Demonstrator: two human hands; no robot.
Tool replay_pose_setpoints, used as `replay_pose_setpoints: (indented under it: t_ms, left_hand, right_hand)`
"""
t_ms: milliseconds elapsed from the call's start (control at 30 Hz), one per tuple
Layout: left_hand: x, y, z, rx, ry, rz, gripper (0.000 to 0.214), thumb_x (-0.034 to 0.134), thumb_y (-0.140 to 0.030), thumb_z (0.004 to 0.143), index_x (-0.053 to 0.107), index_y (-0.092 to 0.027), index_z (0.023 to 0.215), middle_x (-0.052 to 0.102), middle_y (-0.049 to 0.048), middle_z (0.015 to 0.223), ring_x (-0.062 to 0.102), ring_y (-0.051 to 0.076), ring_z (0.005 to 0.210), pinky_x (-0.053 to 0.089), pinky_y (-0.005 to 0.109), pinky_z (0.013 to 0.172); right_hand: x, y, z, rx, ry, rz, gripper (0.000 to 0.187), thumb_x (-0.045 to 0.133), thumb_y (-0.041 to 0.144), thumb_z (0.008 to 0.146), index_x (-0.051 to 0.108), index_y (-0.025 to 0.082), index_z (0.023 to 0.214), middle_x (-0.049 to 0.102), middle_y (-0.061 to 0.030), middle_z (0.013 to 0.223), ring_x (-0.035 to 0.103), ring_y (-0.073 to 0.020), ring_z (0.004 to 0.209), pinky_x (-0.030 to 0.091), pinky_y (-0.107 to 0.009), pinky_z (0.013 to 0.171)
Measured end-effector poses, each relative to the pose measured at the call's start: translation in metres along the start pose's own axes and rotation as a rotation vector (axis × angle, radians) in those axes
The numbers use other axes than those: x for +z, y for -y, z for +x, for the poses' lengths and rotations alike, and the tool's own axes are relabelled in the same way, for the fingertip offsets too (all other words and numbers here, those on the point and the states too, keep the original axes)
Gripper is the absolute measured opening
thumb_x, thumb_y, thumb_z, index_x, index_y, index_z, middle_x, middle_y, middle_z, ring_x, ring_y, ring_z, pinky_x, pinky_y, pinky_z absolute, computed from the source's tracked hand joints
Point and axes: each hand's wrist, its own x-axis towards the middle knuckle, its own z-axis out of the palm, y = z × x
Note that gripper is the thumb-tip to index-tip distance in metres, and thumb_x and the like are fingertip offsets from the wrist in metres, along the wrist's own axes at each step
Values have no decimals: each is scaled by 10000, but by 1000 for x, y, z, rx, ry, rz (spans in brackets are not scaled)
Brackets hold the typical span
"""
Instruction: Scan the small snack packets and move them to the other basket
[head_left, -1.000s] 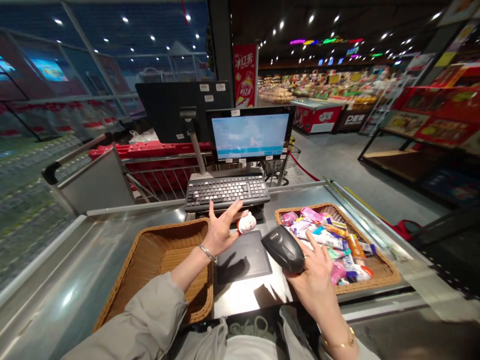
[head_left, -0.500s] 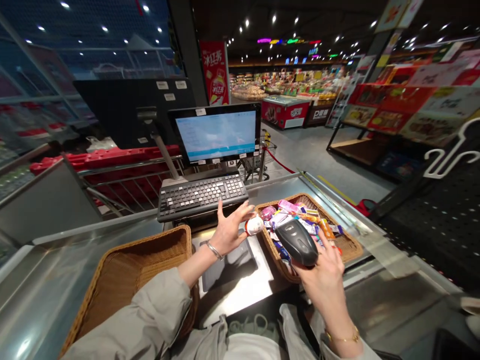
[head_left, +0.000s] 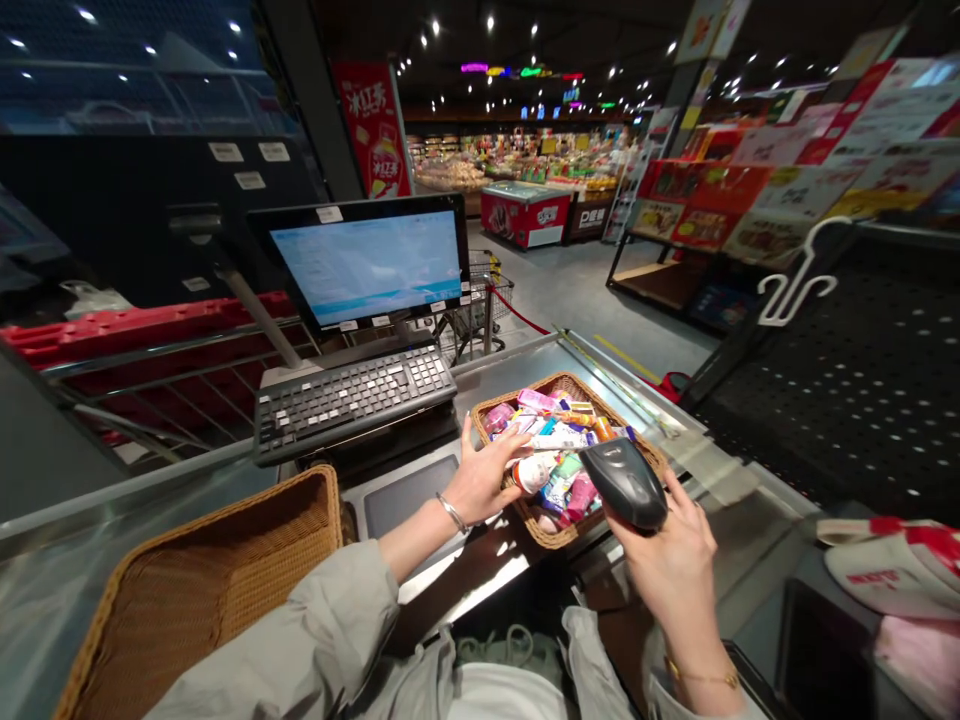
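My left hand (head_left: 486, 473) pinches a small white and red packet (head_left: 534, 470) at the near rim of a wicker basket (head_left: 559, 535) full of several colourful small packets. My right hand (head_left: 671, 545) grips a black handheld barcode scanner (head_left: 625, 482) just right of that basket's near edge, its head pointing up and left. A second wicker basket (head_left: 225, 570) sits to my left. Between the baskets lies a dark flat pad (head_left: 409, 490) set in the steel counter.
A keyboard (head_left: 352, 395) and a lit monitor (head_left: 367, 262) stand behind the pad. A black perforated panel (head_left: 847, 400) with a white hook rises on the right. A white and red bag (head_left: 892, 570) lies at the lower right. Red crates and shop shelves are beyond.
My view has swung right. My left hand carried the small packet from above the pad over to the filled basket's rim. My right hand kept hold of the scanner.
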Motion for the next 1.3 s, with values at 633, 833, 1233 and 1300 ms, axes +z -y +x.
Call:
replay_pose_setpoints:
  t_ms: [633,833,1233,1300]
  left_hand:
    - [54,-12,36,-79,47,75,732,605,-345,882,223,-252,1500,495,144,1452,318,292,1437,-132,678,1133]
    - [31,-4,20,-129,21,80,709,580,-363,899,216,-248,1496,468,148,1473,339,286,1427,-130,686,1125]
    - [-51,9,-68,-317,-183,255,645,509,-449,940,241,-241,1489,523,141,1429,432,278,1372,-149,632,1142]
    - [-66,13,-91,-380,-215,297,636,515,-446,939,250,-248,1482,523,138,1429,436,275,1369,-139,628,1146]
  right_hand:
    - [-2,-16,3,97,29,-19,406,556,523,800,725,174,919,728,-139,1035,511,-328,1262,361,-541,1040]
    - [4,-4,9,94,70,13,399,562,507,801,716,189,985,720,-124,1084,503,-321,1269,349,-526,1056]
    - [44,56,13,-92,196,157,309,605,463,764,703,189,868,718,-131,1039,504,-333,1263,336,-535,1055]
    - [51,69,11,-129,237,190,284,606,451,761,702,198,848,720,-123,1031,499,-331,1269,319,-537,1068]
